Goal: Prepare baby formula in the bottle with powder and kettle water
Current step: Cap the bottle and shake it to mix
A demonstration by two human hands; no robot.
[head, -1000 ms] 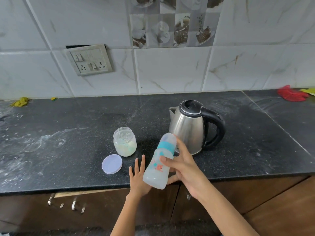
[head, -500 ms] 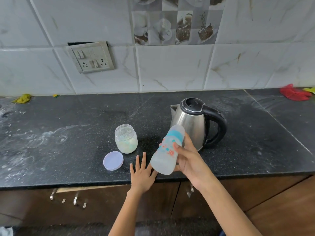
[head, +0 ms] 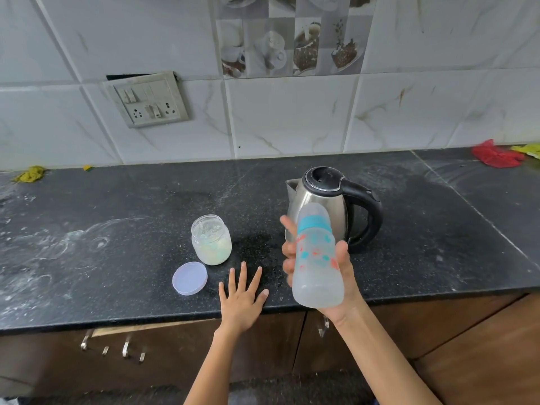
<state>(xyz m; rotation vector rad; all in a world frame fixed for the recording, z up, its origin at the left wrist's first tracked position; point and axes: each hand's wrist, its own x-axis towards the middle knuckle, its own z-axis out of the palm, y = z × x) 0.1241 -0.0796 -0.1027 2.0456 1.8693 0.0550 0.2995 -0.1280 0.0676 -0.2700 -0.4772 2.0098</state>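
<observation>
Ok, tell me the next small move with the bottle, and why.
Probably set the bottle upright on the counter. The right hand grips it capped and tilted, with cloudy liquid inside, so mixing looks done. The left hand lies flat beside the jar lid, and the powder jar stands open.

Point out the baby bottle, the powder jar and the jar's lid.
baby bottle [head: 317,258]: head view, on its printed clear body.
powder jar [head: 211,244]: head view, on its glass side wall.
lid [head: 190,278]: head view, on its flat round face.
</observation>
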